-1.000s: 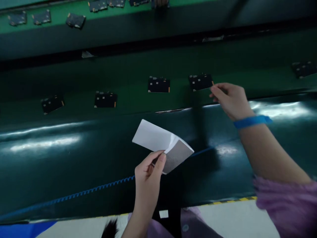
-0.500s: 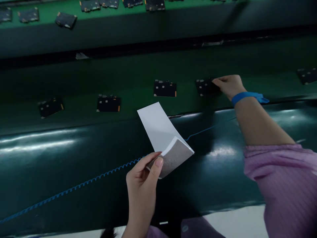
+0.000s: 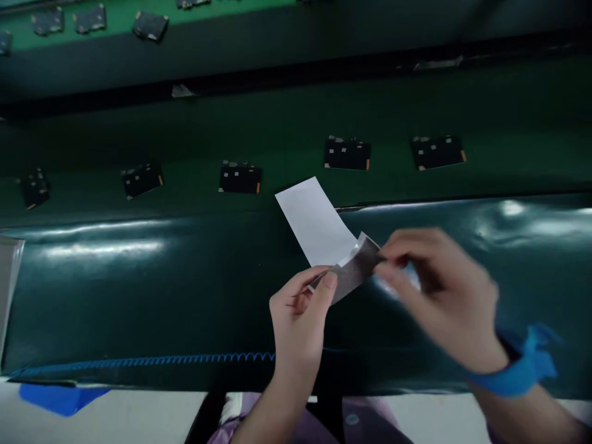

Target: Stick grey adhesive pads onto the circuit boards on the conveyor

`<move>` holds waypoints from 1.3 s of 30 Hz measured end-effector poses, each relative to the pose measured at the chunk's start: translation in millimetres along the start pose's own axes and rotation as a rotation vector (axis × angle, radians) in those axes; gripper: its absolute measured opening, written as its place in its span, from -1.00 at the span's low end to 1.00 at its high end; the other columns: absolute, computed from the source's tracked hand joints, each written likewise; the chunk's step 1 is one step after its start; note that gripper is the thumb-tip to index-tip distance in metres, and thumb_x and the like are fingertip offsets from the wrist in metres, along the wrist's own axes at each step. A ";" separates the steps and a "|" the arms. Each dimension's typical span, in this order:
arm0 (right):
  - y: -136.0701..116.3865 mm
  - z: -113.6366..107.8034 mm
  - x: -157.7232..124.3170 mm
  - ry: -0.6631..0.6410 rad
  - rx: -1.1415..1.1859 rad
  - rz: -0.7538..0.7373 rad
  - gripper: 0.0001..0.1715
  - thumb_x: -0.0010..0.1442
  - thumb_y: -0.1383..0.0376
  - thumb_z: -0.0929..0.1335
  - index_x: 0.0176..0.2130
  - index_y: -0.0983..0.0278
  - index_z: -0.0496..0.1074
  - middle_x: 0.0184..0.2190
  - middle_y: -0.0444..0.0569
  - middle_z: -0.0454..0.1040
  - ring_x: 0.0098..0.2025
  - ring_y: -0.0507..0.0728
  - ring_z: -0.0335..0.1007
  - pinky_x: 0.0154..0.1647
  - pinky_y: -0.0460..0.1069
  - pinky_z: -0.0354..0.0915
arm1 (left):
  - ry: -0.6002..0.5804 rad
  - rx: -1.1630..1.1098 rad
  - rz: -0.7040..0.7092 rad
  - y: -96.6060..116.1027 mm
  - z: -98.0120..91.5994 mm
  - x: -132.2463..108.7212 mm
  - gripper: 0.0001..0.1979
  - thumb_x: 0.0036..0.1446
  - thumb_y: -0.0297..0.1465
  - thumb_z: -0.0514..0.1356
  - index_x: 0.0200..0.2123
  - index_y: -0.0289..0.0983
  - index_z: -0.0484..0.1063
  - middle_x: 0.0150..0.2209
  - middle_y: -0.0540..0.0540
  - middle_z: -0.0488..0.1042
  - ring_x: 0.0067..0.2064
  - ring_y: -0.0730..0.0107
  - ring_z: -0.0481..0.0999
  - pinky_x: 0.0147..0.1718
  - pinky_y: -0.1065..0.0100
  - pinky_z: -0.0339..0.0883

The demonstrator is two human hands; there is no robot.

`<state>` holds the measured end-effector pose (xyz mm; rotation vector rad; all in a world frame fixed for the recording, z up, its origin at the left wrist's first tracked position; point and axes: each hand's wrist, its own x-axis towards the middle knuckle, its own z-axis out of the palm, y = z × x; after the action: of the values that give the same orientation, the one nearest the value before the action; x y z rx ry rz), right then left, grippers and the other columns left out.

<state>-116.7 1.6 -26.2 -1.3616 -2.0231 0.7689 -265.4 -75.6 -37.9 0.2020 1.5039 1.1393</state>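
My left hand (image 3: 298, 320) is closed, thumb on top, on the lower end of a white sheet (image 3: 317, 222) whose near part is folded over and shows a grey face (image 3: 354, 274). My right hand (image 3: 446, 296), a little blurred, pinches the right edge of that grey face between thumb and fingertips. Whether a separate layer lifts there is hard to make out. A blue wrist strap (image 3: 518, 370) circles my right wrist. Beyond the sheet, dark circuit boards lie on the green belt, the nearest being one board (image 3: 346, 154) and another board (image 3: 438, 152) to its right.
More boards lie leftward, including one board (image 3: 239, 179). Several others, such as a tilted board (image 3: 150, 26), rest on the upper green strip. A coiled blue cord (image 3: 185, 359) runs along the front of the dark green table (image 3: 139, 302). A blue object (image 3: 60, 398) shows below the edge.
My right hand has left the board on the belt and come back to the grey part of the sheet, pinching its edge. The view has shifted right; the boards appear farther left, except those released.
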 end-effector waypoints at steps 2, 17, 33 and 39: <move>-24.8 11.4 -20.0 -0.073 0.019 0.014 -0.96 0.23 0.33 0.36 -0.24 0.20 0.41 -0.27 -0.03 0.45 -0.31 0.08 0.44 -0.40 -0.04 0.39 | -0.035 -0.008 0.044 0.6 0.2 -2.0 -0.81 0.05 -0.27 0.34 -0.32 -0.26 0.63 -0.35 -0.11 0.62 -0.32 0.38 0.58 -0.28 0.41 0.51; -33.8 31.0 -20.5 -0.202 0.208 0.164 -0.96 0.27 0.33 0.32 -0.26 0.20 0.37 -0.25 -0.02 0.42 -0.24 0.09 0.44 -0.38 -0.06 0.42 | -0.165 0.238 0.228 14.3 -19.1 -8.3 -0.85 0.18 -0.43 0.21 -0.23 -0.22 0.60 -0.25 -0.09 0.61 -0.38 0.49 0.53 -0.37 0.50 0.48; 69.9 30.4 93.7 0.114 0.021 0.641 -0.87 0.25 0.37 0.32 -0.34 0.37 0.44 -0.49 -0.12 0.30 -0.48 -0.03 0.13 -0.38 -0.06 0.15 | 0.165 0.175 0.140 26.7 -56.4 1.8 -0.74 0.00 -0.19 0.34 -0.33 -0.25 0.63 -0.37 -0.13 0.60 -0.34 0.31 0.57 -0.48 0.45 0.48; 121.2 54.1 145.0 0.145 -0.032 0.741 -0.77 0.22 0.36 0.35 -0.19 0.52 0.49 -0.40 0.02 0.41 -0.34 0.04 0.31 -0.19 0.00 0.28 | 0.504 0.099 0.267 48.2 -82.9 -4.9 -0.83 -0.08 -0.23 0.40 -0.41 -0.17 0.60 -0.35 -0.02 0.60 -0.24 0.29 0.59 -0.41 0.45 0.51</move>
<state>-128.2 168.1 -130.2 -2.1497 -1.4012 0.9005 -355.3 -98.2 -12.4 0.1952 2.0258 1.3981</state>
